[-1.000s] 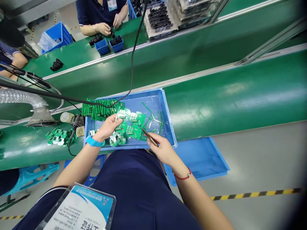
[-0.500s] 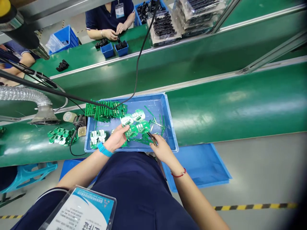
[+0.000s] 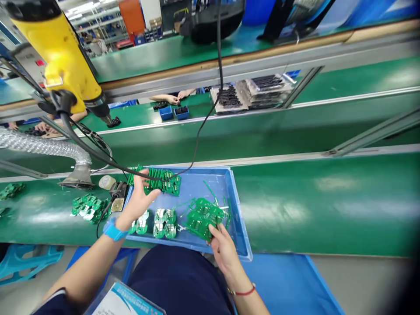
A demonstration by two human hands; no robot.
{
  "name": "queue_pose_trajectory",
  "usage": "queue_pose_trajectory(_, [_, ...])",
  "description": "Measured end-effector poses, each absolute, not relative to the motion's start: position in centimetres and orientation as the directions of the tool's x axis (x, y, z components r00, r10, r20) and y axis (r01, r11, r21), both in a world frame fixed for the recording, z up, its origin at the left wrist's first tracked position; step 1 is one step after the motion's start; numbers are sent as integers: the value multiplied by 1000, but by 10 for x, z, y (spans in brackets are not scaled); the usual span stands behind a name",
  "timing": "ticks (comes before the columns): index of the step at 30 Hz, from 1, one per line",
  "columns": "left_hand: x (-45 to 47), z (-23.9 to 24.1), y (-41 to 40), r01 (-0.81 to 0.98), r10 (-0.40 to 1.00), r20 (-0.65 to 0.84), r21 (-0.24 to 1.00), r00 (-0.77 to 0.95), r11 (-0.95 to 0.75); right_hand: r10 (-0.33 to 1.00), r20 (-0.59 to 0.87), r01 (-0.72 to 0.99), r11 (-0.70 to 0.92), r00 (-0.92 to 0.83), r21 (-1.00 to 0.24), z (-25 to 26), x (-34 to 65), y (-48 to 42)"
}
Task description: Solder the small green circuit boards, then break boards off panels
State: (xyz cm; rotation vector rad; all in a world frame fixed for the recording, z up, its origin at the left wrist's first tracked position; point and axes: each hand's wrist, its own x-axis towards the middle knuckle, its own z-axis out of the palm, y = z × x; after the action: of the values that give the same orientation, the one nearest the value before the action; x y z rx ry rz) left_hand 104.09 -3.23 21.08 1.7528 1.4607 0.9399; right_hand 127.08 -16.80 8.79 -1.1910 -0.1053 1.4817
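Observation:
My left hand [image 3: 139, 201] reaches over the back left of the blue tray [image 3: 241, 227], at a row of upright green circuit boards [image 3: 164, 181]. Its thumb stands apart from the fingers, and the fingertips are partly lost among the boards. On the right side, my right hand [image 3: 225, 251] pinches the near edge of a green circuit board panel [image 3: 205, 216] between thumb and fingers. Whether a tool is also in that palm is hidden. Flat in the tray's front lie a panel of rounded boards [image 3: 165, 223] and another [image 3: 141, 223] below my left wrist. Thin green offcut strips [image 3: 210, 192] lie at the right.
Left of the tray are a soldering-iron stand [image 3: 118, 197], a heap of boards [image 3: 90, 208] and a fume duct [image 3: 78, 175]. A black cable [image 3: 197, 144] hangs across the tray's back. A yellow heat gun [image 3: 62, 57] hangs upper left. Co-workers' hands [image 3: 173, 98] show beyond the barrier.
My left hand has left the panel it held and moved to the upright boards. My right hand now holds a panel; the dark-handled tool it held no longer shows. The view has tilted up.

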Motion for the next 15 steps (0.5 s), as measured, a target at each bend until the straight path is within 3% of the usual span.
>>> queue_pose_trajectory(2, [1060, 246, 0, 528, 932, 243, 772, 269, -353, 775, -605, -691, -336, 184, -641, 88, 1275, -168])
queue_pose_trajectory(4, [1103, 273, 39, 446, 884, 301, 776, 358, -446, 770, -610, -683, -344, 188, -645, 91, 1276, -168])
queue_pose_trajectory(7, [1183, 297, 100, 298, 900, 317, 865, 298, -404, 773, -601, -658, -348, 202, -668, 93, 1277, -172])
queue_pose_trajectory(10, [1249, 308, 148, 231, 959, 172, 947, 226, -224, 739, -625, -653, -347, 251, -673, 83, 1282, -183])
queue_pose_trajectory(15, [1304, 318, 176, 95, 938, 159, 976, 310, -196, 682, -642, -677, -290, 350, -676, 49, 1293, -210])
